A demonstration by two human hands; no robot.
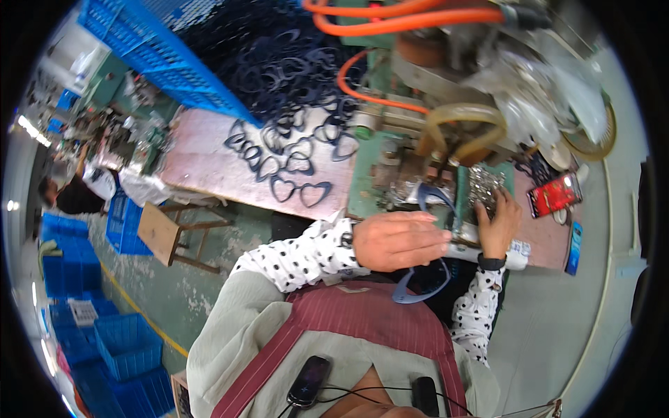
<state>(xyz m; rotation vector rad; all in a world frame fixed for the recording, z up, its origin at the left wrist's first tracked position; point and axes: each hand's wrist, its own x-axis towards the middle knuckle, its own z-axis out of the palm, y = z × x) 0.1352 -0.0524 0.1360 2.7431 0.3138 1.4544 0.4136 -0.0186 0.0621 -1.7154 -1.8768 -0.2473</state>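
My left hand [401, 240] is closed around a dark blue spectacle frame [421, 284] with heart-shaped rims. One rim shows below the hand and the other rises above it, against the green press [408, 164]. The frame's middle is hidden behind my fingers. To the right, my right hand [500, 224] reaches into a green-edged tray of small metal parts [482, 182]. Its thumb and fingers are apart over the parts, with no piece visible between them.
Many similar frames [301, 189] lie on the bench at left, with a large pile [272, 66] beside a blue crate [167, 59]. Orange hoses [418, 21] cross above the press. A red-screened phone [555, 195] lies at right. A wooden stool [160, 233] stands on the floor.
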